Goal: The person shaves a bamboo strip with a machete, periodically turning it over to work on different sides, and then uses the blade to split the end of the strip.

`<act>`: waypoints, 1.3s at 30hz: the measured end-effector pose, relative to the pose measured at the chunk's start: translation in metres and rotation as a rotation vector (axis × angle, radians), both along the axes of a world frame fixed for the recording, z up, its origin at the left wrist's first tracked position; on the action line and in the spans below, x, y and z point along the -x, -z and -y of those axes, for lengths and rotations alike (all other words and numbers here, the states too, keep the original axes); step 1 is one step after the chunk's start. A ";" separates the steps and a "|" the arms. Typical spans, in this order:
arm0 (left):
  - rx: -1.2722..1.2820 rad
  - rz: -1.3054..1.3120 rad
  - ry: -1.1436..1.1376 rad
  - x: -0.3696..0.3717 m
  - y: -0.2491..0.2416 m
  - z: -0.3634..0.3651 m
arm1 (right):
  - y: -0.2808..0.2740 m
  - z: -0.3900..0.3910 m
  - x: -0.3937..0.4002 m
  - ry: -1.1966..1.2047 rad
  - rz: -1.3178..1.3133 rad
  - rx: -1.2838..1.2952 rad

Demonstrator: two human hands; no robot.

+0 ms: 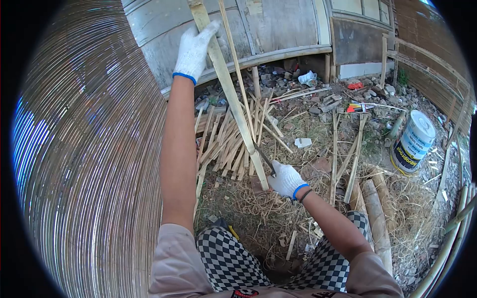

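Note:
My left hand (195,52), in a white glove with a blue cuff, is wrapped round the upper part of a long bamboo strip (227,87). The strip slants down to a brown block near the ground. A thinner strip (237,59) runs beside it. Lower down, my gloved right hand (285,180) is closed on the handle of a dark blade (265,158), whose far end touches or lies close to the strip's edge. Behind the strip, a pile of cut bamboo pieces (226,144) spreads over the ground.
A bamboo slat screen (94,149) rises at the left. At the right stand a white and blue bucket (413,141) and thick bamboo poles (377,218). Curly shavings (405,203) cover the ground. A wooden wall (278,27) and rubble lie beyond.

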State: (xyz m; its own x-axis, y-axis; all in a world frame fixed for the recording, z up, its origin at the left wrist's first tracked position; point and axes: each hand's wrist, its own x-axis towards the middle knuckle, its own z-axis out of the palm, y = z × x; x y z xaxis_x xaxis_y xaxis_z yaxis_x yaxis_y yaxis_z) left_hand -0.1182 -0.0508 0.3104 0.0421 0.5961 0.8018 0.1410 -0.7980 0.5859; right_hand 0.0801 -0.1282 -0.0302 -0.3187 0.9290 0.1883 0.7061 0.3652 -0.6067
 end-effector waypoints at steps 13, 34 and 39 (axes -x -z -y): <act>0.255 0.018 0.234 0.005 -0.030 -0.002 | -0.001 0.002 0.002 -0.024 -0.051 0.030; 0.222 0.044 0.272 -0.058 -0.028 -0.013 | 0.022 -0.032 -0.010 0.046 -0.228 0.415; 0.191 0.015 0.202 -0.085 -0.029 -0.013 | 0.007 -0.036 -0.031 0.120 0.150 0.209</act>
